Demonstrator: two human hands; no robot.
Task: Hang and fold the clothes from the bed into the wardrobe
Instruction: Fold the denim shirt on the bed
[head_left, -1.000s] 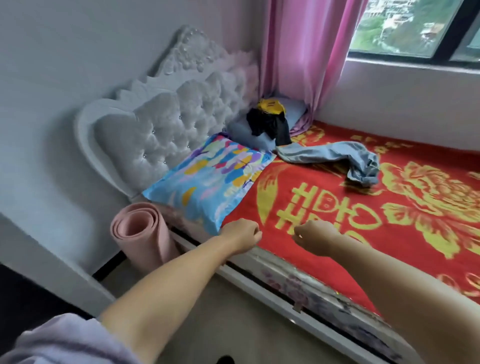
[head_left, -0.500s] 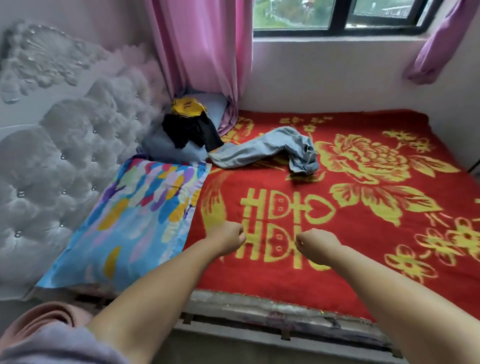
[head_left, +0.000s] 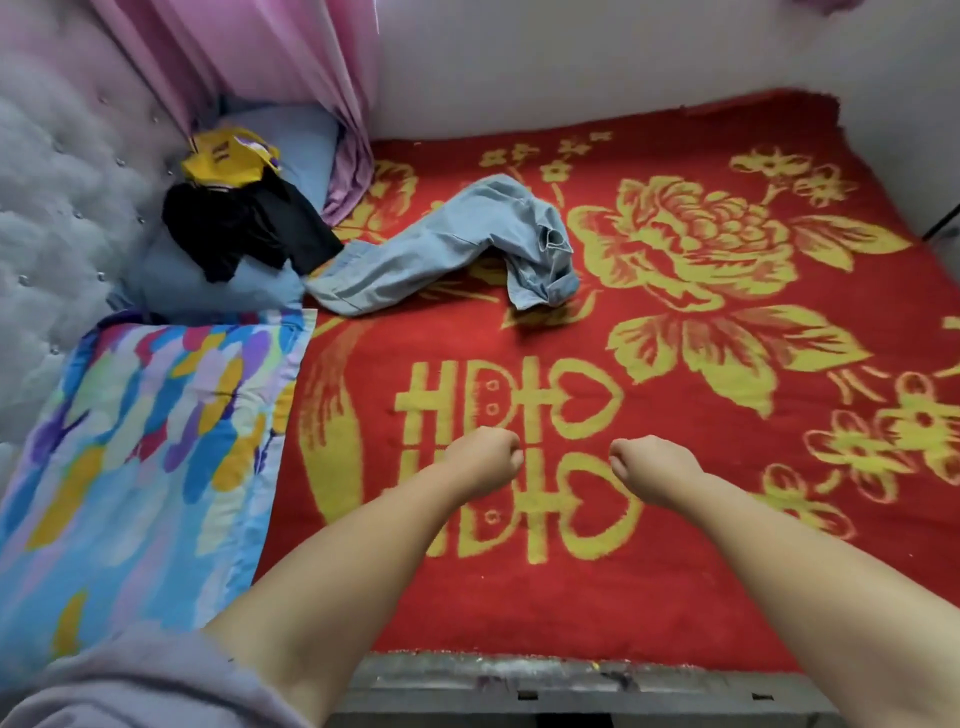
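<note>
Light blue jeans (head_left: 452, 244) lie crumpled across the red and gold blanket (head_left: 727, 571) toward the far side of the bed. A black garment (head_left: 244, 223) and a yellow one (head_left: 228, 156) are heaped on a pale blue pillow (head_left: 291, 140) in the far left corner. My left hand (head_left: 485, 454) and my right hand (head_left: 649, 467) hover side by side over the blanket's near middle, both curled into fists and holding nothing. The jeans lie well beyond both hands. The wardrobe is out of view.
A colourful patterned pillow (head_left: 140, 441) lies at the left by the tufted white headboard (head_left: 57, 218). A pink curtain (head_left: 291, 67) hangs down onto the far left corner. A white wall (head_left: 623, 57) runs behind the bed. The bed frame's edge (head_left: 571, 680) is right below me.
The view has swung right and tilted down over the bed, closer in. Both fists have stayed out in front, now further over the blanket. The clothes have not moved.
</note>
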